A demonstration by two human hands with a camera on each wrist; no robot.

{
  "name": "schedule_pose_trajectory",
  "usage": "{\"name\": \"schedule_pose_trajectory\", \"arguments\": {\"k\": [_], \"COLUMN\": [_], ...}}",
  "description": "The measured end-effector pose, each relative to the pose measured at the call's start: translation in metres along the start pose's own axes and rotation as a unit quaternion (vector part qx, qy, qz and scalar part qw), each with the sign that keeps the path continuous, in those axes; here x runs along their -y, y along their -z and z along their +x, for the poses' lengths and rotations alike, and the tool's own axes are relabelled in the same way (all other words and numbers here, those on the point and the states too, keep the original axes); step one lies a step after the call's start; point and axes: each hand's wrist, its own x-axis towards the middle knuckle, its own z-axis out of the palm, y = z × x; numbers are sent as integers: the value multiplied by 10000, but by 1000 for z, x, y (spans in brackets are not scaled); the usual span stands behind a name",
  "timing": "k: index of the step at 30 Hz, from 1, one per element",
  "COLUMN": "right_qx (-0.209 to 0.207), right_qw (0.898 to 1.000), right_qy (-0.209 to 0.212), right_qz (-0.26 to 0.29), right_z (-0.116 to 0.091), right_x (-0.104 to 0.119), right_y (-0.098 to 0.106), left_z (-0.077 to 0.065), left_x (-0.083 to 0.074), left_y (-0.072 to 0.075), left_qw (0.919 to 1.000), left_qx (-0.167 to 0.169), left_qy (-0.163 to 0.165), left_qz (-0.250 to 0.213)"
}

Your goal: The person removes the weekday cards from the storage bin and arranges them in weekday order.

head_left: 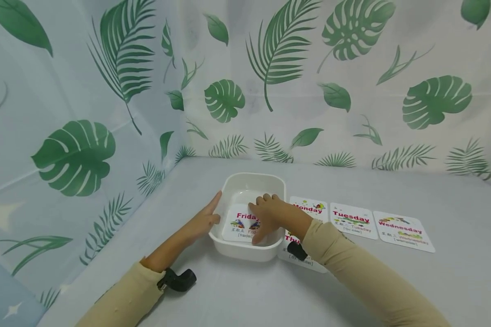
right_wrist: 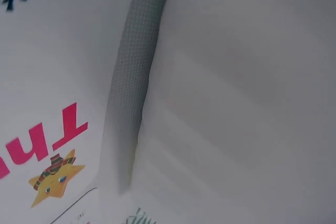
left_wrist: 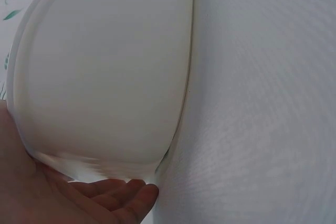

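Note:
A white plastic basin (head_left: pixel 247 254) stands on the table, with a white "Friday" card (head_left: pixel 232 229) lying face up inside it. My left hand (head_left: pixel 198 225) is at the basin's left side, index finger along the rim. Its fingers (left_wrist: pixel 126 198) bend against the outer wall in the left wrist view. Inside the basin, my right hand (head_left: pixel 272 213) spans the right part of the "Friday" card, thumb near its lower edge and index finger near its upper edge. The right wrist view hides the right fingers; there a "Thursday" card (right_wrist: pixel 52 77) appears beside the basin wall (right_wrist: pixel 236 98).
Cards reading "Monday" (head_left: pixel 308 208), "Tuesday" (head_left: pixel 353 220) and "Wednesday" (head_left: pixel 404 230) lie in a row right of the basin. The "Thursday" card lies below "Monday", partly under the right wrist. A leaf-print curtain (head_left: pixel 270 122) hangs behind the table (head_left: pixel 245 295).

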Motion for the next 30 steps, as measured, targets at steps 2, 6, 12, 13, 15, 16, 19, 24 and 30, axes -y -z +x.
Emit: {"name": "schedule_pose_trajectory", "arguments": {"k": [2,6,12,13,15,16,19,24,30], "right_qx": [-11,36,103,87,75,80,49,-21,-283], "right_qw": [9999,9995,9994,9995,9997,9997,9999,9999,9989], "right_qy": [-20,-80,-67,-46,-12,3,45,100,129], "right_qz": [-101,-297,-322,-290,-240,-227,-154,-50,340], "right_z": [0,0,0,0,0,0,-1,-3,-13], "right_x": [0,0,-1,-2,-3,-3,-4,-4,-12], "right_y": [0,-1,-2,-2,-1,-1,0,2,6], "left_z": [0,-1,0,0,0,-1,-2,-2,-3], "left_x": [0,0,-1,-1,-1,-1,-1,-1,-1], "left_y": [1,1,0,0,-1,-1,-1,-1,1], "left_qw": [10000,10000,10000,10000,10000,10000,10000,10000,10000], "left_qx": [-15,-24,2,3,-9,-9,-25,-8,48], "left_qy": [9,4,13,5,7,16,13,17,-7], "left_qz": [2,30,8,0,-22,-18,43,69,-13]}}
